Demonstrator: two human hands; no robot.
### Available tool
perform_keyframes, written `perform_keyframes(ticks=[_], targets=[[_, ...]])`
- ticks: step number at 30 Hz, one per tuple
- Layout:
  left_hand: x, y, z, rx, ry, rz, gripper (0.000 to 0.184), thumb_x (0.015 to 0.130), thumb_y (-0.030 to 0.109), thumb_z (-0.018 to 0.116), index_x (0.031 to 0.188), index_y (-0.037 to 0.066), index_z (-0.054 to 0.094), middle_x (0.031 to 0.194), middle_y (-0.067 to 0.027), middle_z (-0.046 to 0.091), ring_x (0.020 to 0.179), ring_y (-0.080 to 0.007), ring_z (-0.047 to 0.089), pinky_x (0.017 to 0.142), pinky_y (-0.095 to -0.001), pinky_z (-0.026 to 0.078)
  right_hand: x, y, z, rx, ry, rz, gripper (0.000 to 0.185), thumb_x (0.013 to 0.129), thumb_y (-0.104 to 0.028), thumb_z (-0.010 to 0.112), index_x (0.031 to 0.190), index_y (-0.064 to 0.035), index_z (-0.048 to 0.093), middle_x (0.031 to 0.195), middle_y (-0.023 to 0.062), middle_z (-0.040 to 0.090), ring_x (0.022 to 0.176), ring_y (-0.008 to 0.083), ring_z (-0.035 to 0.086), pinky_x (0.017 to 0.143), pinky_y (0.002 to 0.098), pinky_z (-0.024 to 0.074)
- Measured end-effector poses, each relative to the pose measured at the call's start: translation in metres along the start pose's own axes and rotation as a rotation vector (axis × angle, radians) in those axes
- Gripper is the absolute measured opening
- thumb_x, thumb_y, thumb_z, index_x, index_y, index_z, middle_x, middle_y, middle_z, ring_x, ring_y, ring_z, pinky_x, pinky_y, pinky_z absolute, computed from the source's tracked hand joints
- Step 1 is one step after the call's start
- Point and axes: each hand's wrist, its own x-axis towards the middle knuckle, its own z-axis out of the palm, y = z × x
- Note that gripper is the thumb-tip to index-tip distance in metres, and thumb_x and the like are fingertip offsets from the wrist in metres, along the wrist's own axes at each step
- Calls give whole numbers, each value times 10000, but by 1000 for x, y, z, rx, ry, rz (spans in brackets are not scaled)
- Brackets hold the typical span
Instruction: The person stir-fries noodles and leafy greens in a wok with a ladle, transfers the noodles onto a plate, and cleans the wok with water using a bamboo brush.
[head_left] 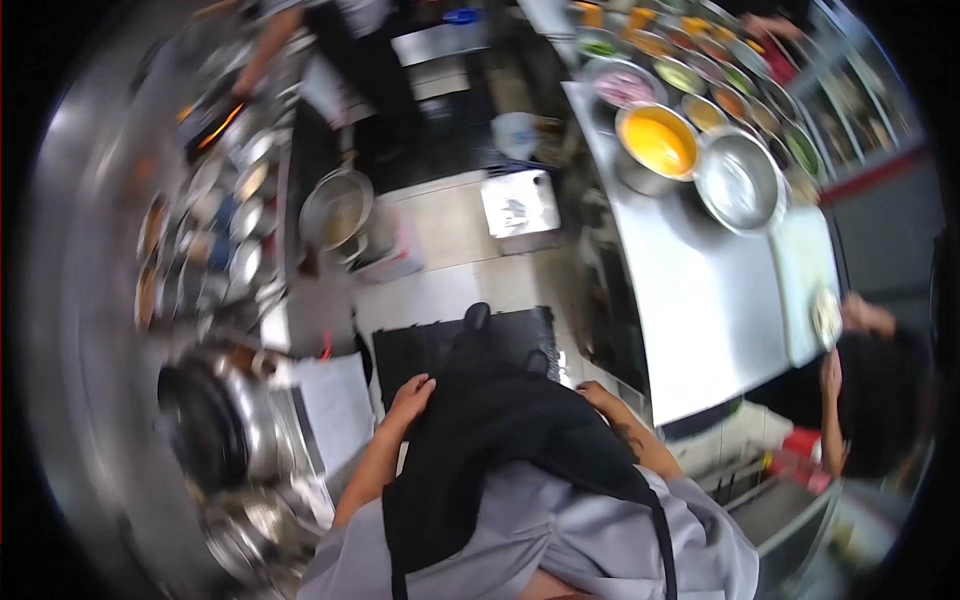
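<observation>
My left hand [411,395] hangs at the left side of my black apron [530,420], its fingers curled loosely and partly hidden from view. On the other side of the apron, my right hand [597,394] hangs low near the steel counter's corner; its fingers are blurred. I cannot make out anything held in either hand. A dark floor mat [420,350] lies under my feet.
Right, a steel counter [690,310] bears a pot of orange liquid [658,142], a steel bowl [738,180] and several food bowls. A co-worker [880,400] stands beyond it, another [350,50] ahead near flames. Left are stacked pans [205,420] and a strainer [337,210].
</observation>
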Motion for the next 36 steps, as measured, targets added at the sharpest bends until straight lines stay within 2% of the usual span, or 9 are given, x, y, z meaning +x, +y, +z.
perform_keyframes(ticks=[4, 6, 10, 11, 14, 20, 22, 31, 36], targets=[[56, 22, 14, 438, -296, 163, 677, 887, 487, 511, 1288, -58, 471, 1249, -223, 551, 1186, -313, 518, 999, -347, 388, 18, 51, 51, -102, -209, -309, 402, 770, -367, 609, 970, -24, 673, 787, 138, 651, 686, 264, 645, 541, 390, 520], [88, 50, 9, 447, -512, 14, 706, 877, 536, 493, 1264, -55, 492, 1285, -235, 522, 1229, -327, 480, 1016, -328, 374, -18, 13, 66, 199, -121, 280, 441, 765, -426, 614, 988, -49, 669, 823, 136, 654, 712, 288, 645, 568, 428, 535], [136, 91, 3, 393, -675, -438, 770, 804, 623, 556, 1357, 98, 451, 1395, -158, 435, 1284, -376, 381, 987, -583, 322, -55, -23, 85, 583, -203, 536, 616, 750, -566, 618, 1048, -28, 646, 997, 154, 660, 857, 355, 651, 627, 473, 542], [159, 71, 6, 377, -676, -492, 600, 859, 471, 562, 1309, 80, 494, 1319, -109, 495, 1184, -283, 463, 979, -438, 353, -66, -52, 77, 583, -232, 596, 659, 754, -587, 610, 1100, -27, 637, 1051, 175, 646, 931, 350, 640, 681, 466, 546], [124, 134, -8, 382, -879, -206, 391, 937, 111, 527, 1316, 29, 477, 1320, -94, 492, 1199, -199, 478, 1042, -301, 316, -84, -94, 76, 697, -98, 656, 649, 772, -580, 601, 1139, -46, 630, 1106, 180, 629, 972, 355, 624, 737, 472, 540], [158, 81, -31, 43, -1121, 261, 442, 901, 59, 568, 1325, 10, 454, 1306, -155, 495, 1220, -222, 470, 1056, -319, 307, -88, -89, 115, 692, -43, 612, 580, 787, -513, 627, 1047, 4, 650, 1015, 149, 642, 898, 302, 626, 747, 436, 522], [215, 70, 3, 544, -1359, 382, 436, 895, 51, 570, 1311, -8, 454, 1276, -154, 512, 1191, -224, 487, 1043, -322, 322, -92, -72, 124, 678, -54, 584, 562, 783, -509, 636, 991, 12, 662, 923, 139, 653, 834, 291, 626, 719, 420, 519], [130, 54, 42, 497, -936, 252, 407, 802, 4, 613, 1200, -39, 542, 926, -57, 530, 915, -191, 516, 851, -287, 393, -146, -28, 98, 666, -207, 564, 613, 740, -617, 612, 979, -57, 687, 758, 96, 661, 683, 247, 653, 513, 381, 515], [110, 15, 53, 55, -801, 188, 310, 814, 271, 631, 589, 90, 520, 543, 16, 430, 499, -116, 385, 505, -318, 326, -158, 2, 107, 856, -225, 422, 587, 720, -662, 615, 885, -108, 714, 729, 64, 654, 555, 220, 609, 470, 327, 475]])
